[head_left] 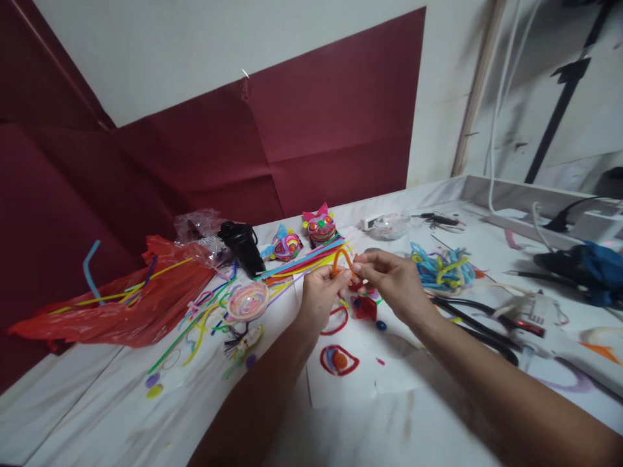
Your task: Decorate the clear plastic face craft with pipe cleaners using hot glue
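Note:
An orange pipe cleaner (342, 255), bent into an arch, is held above the white paper (341, 389). My left hand (325, 295) pinches it from one side, and my right hand (389, 279) pinches the other side with thumb and fingertips. Below them on the paper are a curved red pipe cleaner (335, 322) and an eye shape (339, 360) with a red outline and an orange middle. A red piece (365, 307) and a dark blue button-like disc (381, 325) are close under my right hand.
Behind are two colourful animal-face crafts (321, 226) and a black bottle (242, 248). A red plastic bag (160, 285) and a pink bowl (248, 301) are on the left. On the right are blue and yellow pipe cleaners (442, 267), black cable (477, 324) and a glue gun (540, 331).

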{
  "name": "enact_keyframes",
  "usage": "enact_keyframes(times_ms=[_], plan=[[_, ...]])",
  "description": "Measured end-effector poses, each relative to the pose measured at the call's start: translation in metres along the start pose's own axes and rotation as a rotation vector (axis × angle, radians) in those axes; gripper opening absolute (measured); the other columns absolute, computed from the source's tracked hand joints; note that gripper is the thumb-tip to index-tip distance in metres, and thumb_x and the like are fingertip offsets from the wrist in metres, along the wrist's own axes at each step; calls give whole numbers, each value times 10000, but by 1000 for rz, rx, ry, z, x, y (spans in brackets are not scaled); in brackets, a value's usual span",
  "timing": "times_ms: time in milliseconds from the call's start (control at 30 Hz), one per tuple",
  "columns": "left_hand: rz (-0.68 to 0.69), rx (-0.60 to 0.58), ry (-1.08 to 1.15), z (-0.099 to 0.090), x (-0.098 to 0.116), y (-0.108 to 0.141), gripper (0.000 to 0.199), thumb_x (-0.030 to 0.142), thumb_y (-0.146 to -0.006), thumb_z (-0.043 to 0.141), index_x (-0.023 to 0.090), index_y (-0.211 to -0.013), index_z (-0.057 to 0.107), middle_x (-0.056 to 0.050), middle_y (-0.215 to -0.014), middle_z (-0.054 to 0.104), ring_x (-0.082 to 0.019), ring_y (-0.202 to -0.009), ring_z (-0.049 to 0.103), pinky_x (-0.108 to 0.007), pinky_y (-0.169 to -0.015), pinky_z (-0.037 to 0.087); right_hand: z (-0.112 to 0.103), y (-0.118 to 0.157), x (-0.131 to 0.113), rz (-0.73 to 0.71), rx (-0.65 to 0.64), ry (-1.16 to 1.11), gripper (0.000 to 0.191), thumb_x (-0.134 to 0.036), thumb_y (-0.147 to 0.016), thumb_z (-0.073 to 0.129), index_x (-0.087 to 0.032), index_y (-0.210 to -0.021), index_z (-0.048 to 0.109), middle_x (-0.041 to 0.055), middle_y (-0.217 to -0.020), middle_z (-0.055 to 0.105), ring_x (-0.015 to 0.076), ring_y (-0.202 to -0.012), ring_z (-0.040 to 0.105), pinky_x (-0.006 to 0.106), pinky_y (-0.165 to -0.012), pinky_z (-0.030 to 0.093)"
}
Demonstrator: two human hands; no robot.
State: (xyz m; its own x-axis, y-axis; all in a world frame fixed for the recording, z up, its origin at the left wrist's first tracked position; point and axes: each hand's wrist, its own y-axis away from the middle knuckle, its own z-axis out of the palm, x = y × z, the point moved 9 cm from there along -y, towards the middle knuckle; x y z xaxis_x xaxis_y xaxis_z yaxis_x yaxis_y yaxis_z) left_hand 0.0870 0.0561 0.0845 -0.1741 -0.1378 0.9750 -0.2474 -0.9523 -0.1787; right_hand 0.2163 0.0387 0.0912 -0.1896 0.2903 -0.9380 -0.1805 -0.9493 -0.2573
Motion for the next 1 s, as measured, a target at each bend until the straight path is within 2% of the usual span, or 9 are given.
enact_keyframes(times_ms=[100,200,333,400,533,600,767,900,1000], plan=[[6,13,-20,-1,0,0,297,388,-676,737,117,-726,626,42,-516,511,-48,-457,412,-197,-469,277,2,1,-4,-60,-23,67,367,-501,-605,784,-163,-727,714,7,-585,655,123,-468,568,272,-458,517],[9,24,-37,-1,0,0,297,391,-679,736,122,-704,614,43,-499,497,-52,-451,411,-203,-465,261,2,2,-7,-149,-33,131,311,-472,-682,729,-176,-778,738,39,-698,696,152,-555,618,304,-526,536],[19,32,-48,-1,0,1,313,409,-677,743,122,-700,618,41,-495,487,-51,-449,391,-210,-466,256,-6,7,-17,-322,83,211,274,-386,-705,725,-196,-902,728,64,-855,705,201,-777,669,337,-659,562],[24,28,-44,-1,0,1,311,408,-684,738,124,-697,612,43,-502,483,-50,-450,387,-210,-461,245,-11,8,-14,-284,143,169,325,-369,-679,750,-194,-948,698,52,-818,708,189,-721,670,333,-645,565],[35,21,-39,0,1,1,283,384,-703,719,125,-706,607,44,-508,479,-50,-456,384,-210,-457,239,-9,11,-9,-219,159,214,245,-396,-698,723,-180,-814,721,49,-727,727,173,-603,652,325,-593,550],[26,23,-52,-1,0,1,278,383,-707,715,123,-723,617,45,-508,477,-49,-453,375,-211,-454,234,-8,12,-9,-226,148,249,242,-403,-728,689,-184,-813,747,55,-748,744,183,-621,657,339,-611,546],[53,26,-58,-1,2,1,282,389,-698,724,127,-701,619,40,-518,484,-55,-465,401,-212,-469,268,-4,11,-2,-194,89,133,245,-373,-706,713,-206,-879,763,62,-874,759,219,-765,687,381,-709,556],[79,15,-63,2,6,3,292,395,-699,721,137,-654,593,42,-527,488,-53,-465,396,-212,-474,294,-5,13,-14,-362,100,186,115,-304,-743,687,-252,-813,763,44,-879,735,215,-855,670,378,-752,551],[81,10,-74,3,8,3,285,392,-709,712,137,-659,595,40,-530,498,-53,-468,400,-212,-477,302,-2,16,-25,-489,88,277,117,-277,-788,657,-267,-841,760,48,-883,709,210,-888,651,389,-790,540]])
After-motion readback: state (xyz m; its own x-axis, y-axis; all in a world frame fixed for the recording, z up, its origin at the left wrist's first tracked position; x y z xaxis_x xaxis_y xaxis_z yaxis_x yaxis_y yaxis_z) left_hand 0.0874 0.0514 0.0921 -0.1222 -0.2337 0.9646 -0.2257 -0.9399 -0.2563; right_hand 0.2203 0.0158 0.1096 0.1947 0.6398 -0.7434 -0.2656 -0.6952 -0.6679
